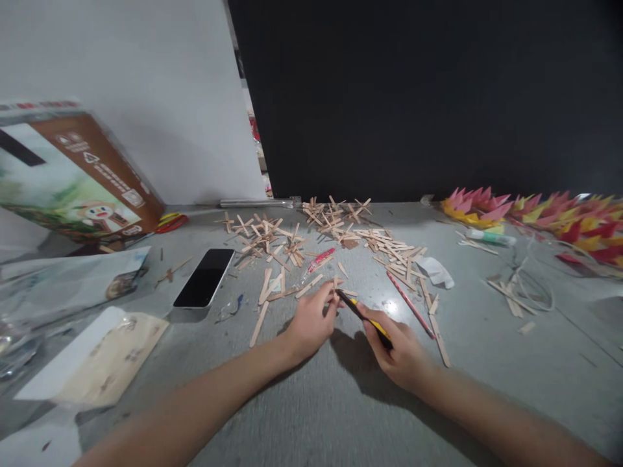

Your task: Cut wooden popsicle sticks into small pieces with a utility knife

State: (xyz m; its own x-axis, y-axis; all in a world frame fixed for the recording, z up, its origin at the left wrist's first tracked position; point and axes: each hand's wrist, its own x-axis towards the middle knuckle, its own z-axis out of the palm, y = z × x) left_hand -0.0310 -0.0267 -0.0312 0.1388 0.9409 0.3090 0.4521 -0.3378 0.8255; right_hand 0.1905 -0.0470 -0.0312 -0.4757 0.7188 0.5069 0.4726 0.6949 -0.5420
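Note:
My right hand (402,350) is closed round a yellow and black utility knife (365,318), whose tip points up and left toward my left hand. My left hand (311,321) pinches a small wooden stick piece (337,285) against the grey table (341,402), right at the knife's tip. Several loose wooden sticks (272,285) lie just beyond and to the left of my left hand. A red pencil (409,303) lies to the right of the knife.
Piles of crossed wooden sticks (335,217) lie at the back. A phone (204,277) lies face up at the left, near a tilted cardboard box (78,175) and plastic bags (58,285). Pink and yellow paper shapes (535,214), a glue tube (491,237) and string (535,285) are at the right.

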